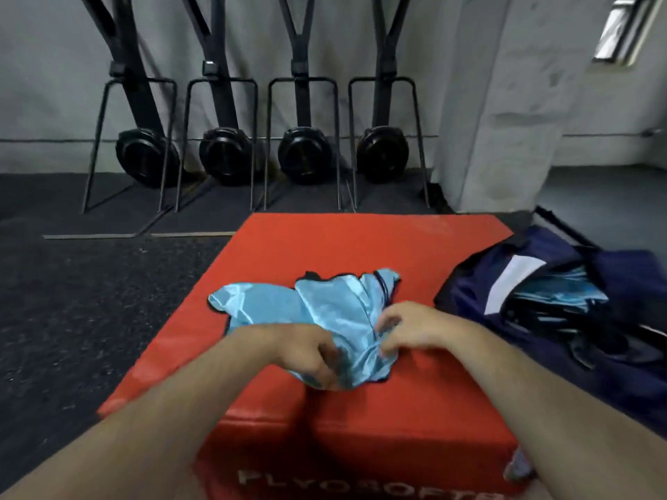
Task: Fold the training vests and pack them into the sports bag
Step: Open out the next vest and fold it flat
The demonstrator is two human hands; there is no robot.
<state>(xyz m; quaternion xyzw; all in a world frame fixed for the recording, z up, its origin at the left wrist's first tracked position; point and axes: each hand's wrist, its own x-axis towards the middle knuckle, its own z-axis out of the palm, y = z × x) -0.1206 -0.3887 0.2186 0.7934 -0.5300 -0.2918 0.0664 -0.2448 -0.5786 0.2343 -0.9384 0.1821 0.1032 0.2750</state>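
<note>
A crumpled light-blue training vest [317, 304] with dark trim lies on top of a red foam box [361, 243]. My left hand [306, 351] grips the vest's near edge with curled fingers. My right hand [408, 328] pinches the cloth just to the right of it. An open navy sports bag [541, 283] sits on the floor to the right of the box. Folded light-blue vests [563, 294] show inside the bag.
Several black exercise machines [223, 153] on metal stands line the grey wall behind the box. A grey pillar [505, 120] rises at the back right. Dark rubber flooring [90, 301] spreads to the left. A bit of blue cloth [518, 467] shows under my right forearm.
</note>
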